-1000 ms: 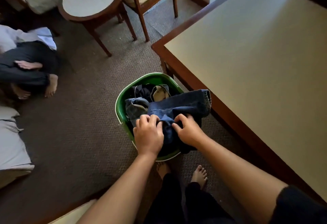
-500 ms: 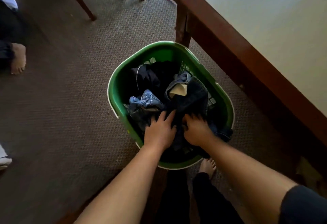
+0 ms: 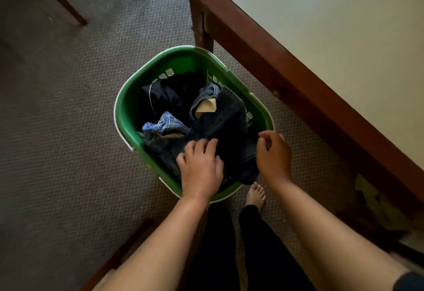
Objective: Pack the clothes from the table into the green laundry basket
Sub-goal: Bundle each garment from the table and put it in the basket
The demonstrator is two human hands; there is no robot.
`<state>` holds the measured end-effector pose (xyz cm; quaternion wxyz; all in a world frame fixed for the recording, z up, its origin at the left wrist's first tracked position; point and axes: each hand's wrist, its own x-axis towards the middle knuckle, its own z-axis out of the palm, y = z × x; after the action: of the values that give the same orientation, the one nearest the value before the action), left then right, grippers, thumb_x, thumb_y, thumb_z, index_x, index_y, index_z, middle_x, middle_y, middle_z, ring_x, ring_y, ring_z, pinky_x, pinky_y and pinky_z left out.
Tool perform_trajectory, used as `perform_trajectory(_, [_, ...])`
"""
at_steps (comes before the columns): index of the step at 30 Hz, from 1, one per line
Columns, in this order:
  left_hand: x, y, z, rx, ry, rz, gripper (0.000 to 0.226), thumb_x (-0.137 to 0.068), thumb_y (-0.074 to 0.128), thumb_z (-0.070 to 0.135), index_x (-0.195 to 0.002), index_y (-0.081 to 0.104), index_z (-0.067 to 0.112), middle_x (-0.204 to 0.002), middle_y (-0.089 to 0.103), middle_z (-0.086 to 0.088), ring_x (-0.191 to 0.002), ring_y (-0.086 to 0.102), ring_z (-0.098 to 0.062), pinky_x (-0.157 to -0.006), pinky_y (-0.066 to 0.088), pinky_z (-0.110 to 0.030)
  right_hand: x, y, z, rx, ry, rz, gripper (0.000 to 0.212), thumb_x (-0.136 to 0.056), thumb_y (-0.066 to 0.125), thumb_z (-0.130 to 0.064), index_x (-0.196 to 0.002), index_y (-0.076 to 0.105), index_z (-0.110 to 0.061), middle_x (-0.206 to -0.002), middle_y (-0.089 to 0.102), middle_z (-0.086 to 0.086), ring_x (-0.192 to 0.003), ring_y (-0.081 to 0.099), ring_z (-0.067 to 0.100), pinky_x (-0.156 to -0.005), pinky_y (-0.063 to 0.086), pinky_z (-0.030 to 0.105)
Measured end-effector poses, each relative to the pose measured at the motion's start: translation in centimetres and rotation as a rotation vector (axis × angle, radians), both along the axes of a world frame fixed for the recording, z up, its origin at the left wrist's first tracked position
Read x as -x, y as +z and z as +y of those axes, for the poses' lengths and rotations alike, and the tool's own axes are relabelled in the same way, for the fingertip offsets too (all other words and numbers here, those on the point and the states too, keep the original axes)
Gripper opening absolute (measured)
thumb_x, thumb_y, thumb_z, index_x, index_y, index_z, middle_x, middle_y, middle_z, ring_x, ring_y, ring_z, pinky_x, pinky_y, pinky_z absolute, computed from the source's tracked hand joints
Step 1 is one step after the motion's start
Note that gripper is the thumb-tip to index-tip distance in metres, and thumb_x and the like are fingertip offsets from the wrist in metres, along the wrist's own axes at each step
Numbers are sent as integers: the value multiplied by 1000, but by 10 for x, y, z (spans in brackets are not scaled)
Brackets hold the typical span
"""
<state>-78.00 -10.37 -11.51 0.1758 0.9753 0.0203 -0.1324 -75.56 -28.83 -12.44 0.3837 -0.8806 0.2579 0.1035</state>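
The green laundry basket [image 3: 130, 109] stands on the carpet beside the table's corner leg. Dark blue jeans [image 3: 220, 118] fill its right half, a lighter denim piece [image 3: 165, 125] lies at the left, and a black garment [image 3: 169, 95] sits at the back. My left hand [image 3: 200, 166] rests palm down on the jeans at the basket's near side, fingers spread. My right hand [image 3: 274, 155] hovers over the basket's near right rim, fingers loosely curled, holding nothing.
The wooden table [image 3: 344, 45] with a pale top runs along the right; its leg [image 3: 202, 29] is just behind the basket. Chair legs [image 3: 75, 13] stand at the upper left. My bare foot [image 3: 255, 195] is just below the basket. Brown carpet [image 3: 68, 153] spreads left.
The jeans went from draped over the basket's edge to pushed down inside. My right hand has since lifted off them and moved right to the rim; my left hand still rests on them.
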Motion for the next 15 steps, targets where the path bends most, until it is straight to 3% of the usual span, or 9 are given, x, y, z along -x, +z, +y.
perform_trajectory(4, [1,9,-29,263,-131,109,46,-99,54,28,-144,53,21,-134,58,-1,-123,52,-25,-98,47,-44,25,-4,-23,-168,-360,143,23,-91,45,-7,-105,53,-23,-118,56,7,-99,58,25,-89,52,49])
perform_trajectory(6, [0,9,-42,341,-167,246,48,-102,50,28,-149,46,20,-140,55,-1,-126,54,-22,-103,48,-40,36,-11,-29,-263,-323,267,26,-94,46,-9,-115,48,-24,-119,59,9,-98,60,25,-86,52,46])
perform_trajectory(10, [2,0,-54,281,-215,406,51,-101,51,33,-151,40,25,-133,58,-2,-122,58,-23,-97,50,-39,42,-18,-35,-312,-61,348,56,-93,48,-7,-141,41,-33,-116,55,-2,-107,54,21,-85,40,34])
perform_trajectory(12, [5,-5,-55,253,-239,450,54,-100,53,33,-152,39,25,-132,59,-3,-121,59,-24,-97,52,-40,43,-23,-40,-224,50,370,62,-91,53,-10,-146,37,-35,-124,53,-1,-117,50,23,-92,41,37])
perform_trajectory(15, [10,-8,-55,239,-252,472,61,-97,58,34,-153,35,26,-137,59,-3,-124,58,-25,-100,51,-40,44,-31,-51,182,267,450,47,-91,55,-29,-137,48,-32,-138,49,7,-127,42,33,-102,40,48])
